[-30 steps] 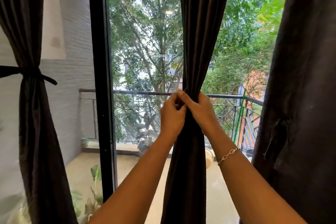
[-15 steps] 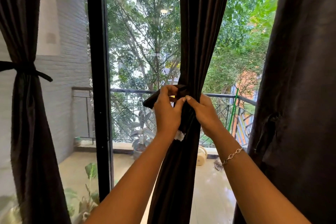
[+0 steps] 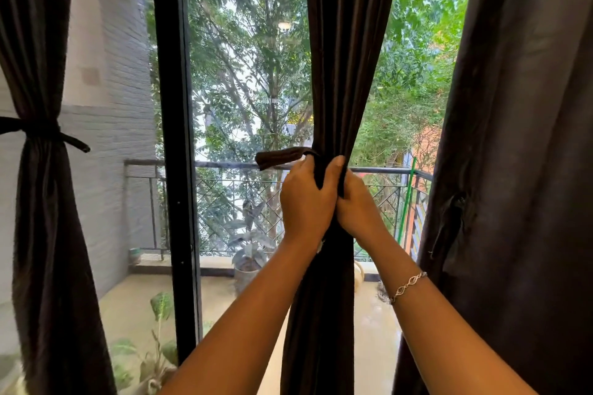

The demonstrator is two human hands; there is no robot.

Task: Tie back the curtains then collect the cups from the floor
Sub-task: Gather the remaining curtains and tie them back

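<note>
A dark brown middle curtain (image 3: 343, 58) hangs in front of the glass, gathered into a bunch at rail height. A matching tie-back band (image 3: 280, 158) wraps it, one end sticking out to the left. My left hand (image 3: 306, 202) grips the band and the gathered cloth from the left. My right hand (image 3: 356, 205), a bracelet on its wrist, clutches the same bunch from the right, touching the left hand. The left curtain (image 3: 41, 234) is tied with its own band (image 3: 48, 133). The right curtain (image 3: 526, 170) hangs loose. No cups are in view.
A black door frame (image 3: 175, 138) stands between the left and middle curtains. Beyond the glass lie a balcony with a metal railing (image 3: 224, 165), a potted plant (image 3: 248, 253) and more plants (image 3: 154, 346) at the lower left.
My hands have closed tighter together on the gathered curtain. The band's free end now sticks out further to the left.
</note>
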